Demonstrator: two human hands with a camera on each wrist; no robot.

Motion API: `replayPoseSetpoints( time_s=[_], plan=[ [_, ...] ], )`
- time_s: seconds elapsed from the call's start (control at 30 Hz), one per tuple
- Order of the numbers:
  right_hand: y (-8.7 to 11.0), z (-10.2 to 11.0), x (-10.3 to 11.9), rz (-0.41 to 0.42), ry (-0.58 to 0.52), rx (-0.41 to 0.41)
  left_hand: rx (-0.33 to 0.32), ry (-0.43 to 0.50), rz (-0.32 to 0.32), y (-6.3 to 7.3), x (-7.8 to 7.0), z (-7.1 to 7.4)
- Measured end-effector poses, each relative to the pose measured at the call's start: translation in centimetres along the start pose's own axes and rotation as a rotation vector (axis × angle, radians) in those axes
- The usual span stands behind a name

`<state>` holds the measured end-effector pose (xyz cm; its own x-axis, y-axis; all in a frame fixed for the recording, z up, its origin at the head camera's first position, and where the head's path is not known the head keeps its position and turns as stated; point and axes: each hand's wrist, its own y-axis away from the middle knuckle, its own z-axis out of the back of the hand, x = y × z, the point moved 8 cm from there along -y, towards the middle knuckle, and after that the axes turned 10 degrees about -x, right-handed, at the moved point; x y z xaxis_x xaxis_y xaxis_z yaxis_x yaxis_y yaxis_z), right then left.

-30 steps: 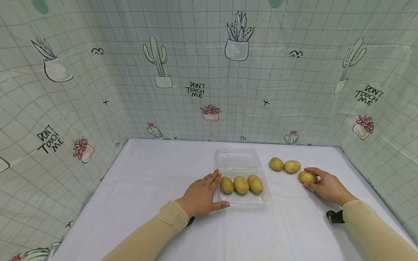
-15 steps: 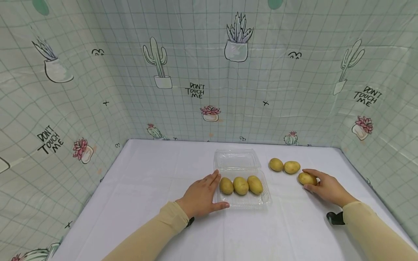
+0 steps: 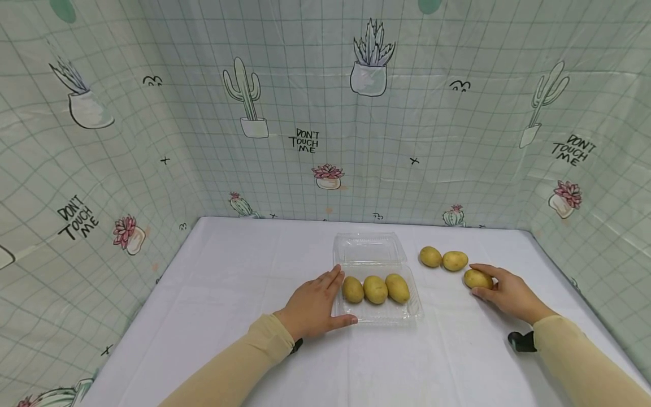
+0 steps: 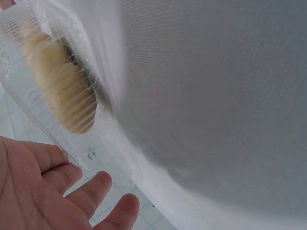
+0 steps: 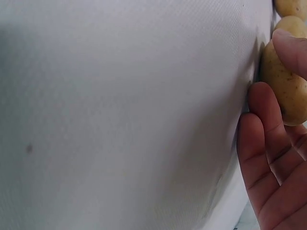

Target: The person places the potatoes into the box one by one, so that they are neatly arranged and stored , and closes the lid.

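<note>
A clear plastic clamshell box stands with its lid folded back. Three potatoes lie in a row in its base. My left hand rests against the box's left side, fingers and thumb spread. In the left wrist view those fingers touch the box wall. At the right, my right hand holds a potato between thumb and fingers. The right wrist view has the thumb over this potato and fingers at its near side; whether it touches the table cannot be told.
Two more potatoes lie side by side behind the held one, right of the lid. White cloth covers the table. A printed curtain rises at the back and both sides. Black wrist gear shows under the right sleeve.
Almost nothing differs. My right hand and the potato in it sit very slightly further left; the left hand, box and other potatoes stay put.
</note>
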<state>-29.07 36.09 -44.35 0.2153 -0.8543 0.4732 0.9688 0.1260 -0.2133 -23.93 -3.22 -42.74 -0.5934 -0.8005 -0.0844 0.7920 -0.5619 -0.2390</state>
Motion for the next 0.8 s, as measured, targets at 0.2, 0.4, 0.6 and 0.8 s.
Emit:
replayPoseSetpoints(
  time_s=[0.2, 0.4, 0.6, 0.8],
  plan=[
    [0.11, 0.10, 0.16, 0.004, -0.008, -0.008, -0.001, -0.004, -0.001, 0.05, 0.00, 0.03],
    [0.26, -0.11, 0.09, -0.007, -0.020, -0.003, -0.003, -0.001, -0.005, 0.06, -0.06, 0.10],
    [0.19, -0.14, 0.41, 0.012, -0.029, -0.015, -0.009, -0.002, -0.008, 0.06, -0.14, 0.24],
    [0.15, -0.07, 0.83, 0.021, -0.035, -0.020, -0.015, -0.011, -0.012, 0.04, -0.11, 0.20]
  ],
)
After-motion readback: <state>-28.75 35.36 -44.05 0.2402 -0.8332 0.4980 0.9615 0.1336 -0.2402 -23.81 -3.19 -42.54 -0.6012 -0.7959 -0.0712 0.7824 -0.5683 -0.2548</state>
